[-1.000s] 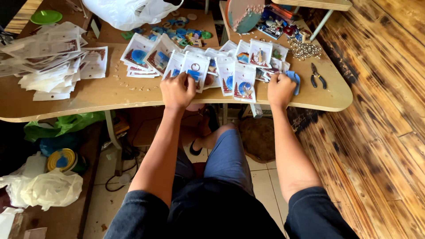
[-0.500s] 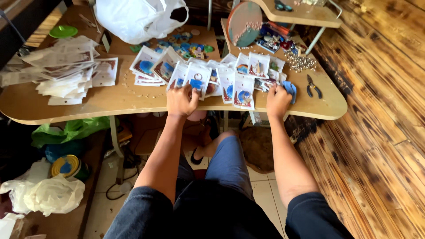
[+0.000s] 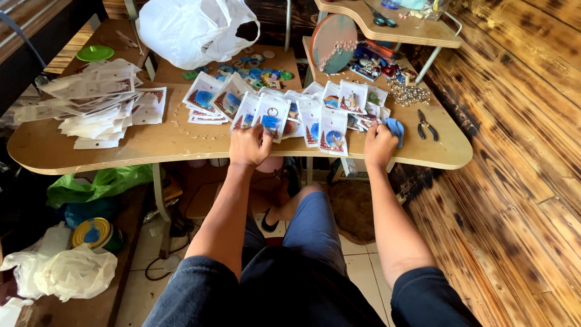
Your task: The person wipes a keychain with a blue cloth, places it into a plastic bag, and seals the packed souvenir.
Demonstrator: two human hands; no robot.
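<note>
A spread of small clear packets with white cards and blue keychains (image 3: 315, 112) lies across the middle of a wooden table (image 3: 181, 148). My left hand (image 3: 249, 145) rests on the table's front edge, fingers pinching the lower edge of one packet (image 3: 270, 118). My right hand (image 3: 379, 142) sits near the front right, fingers closed on a small blue piece (image 3: 396, 129) next to more packets.
A pile of blank white cards (image 3: 97, 103) lies at the left. A white plastic bag (image 3: 193, 30) stands at the back. Black pliers (image 3: 425, 125) and a heap of metal rings (image 3: 407, 94) lie at the right. A round board (image 3: 333, 42) leans behind. Bags and a tin sit on the floor.
The view has tilted, so the table sits lower in the frame. Both hands stay at the same packets; my right hand has shifted slightly on the blue piece.
</note>
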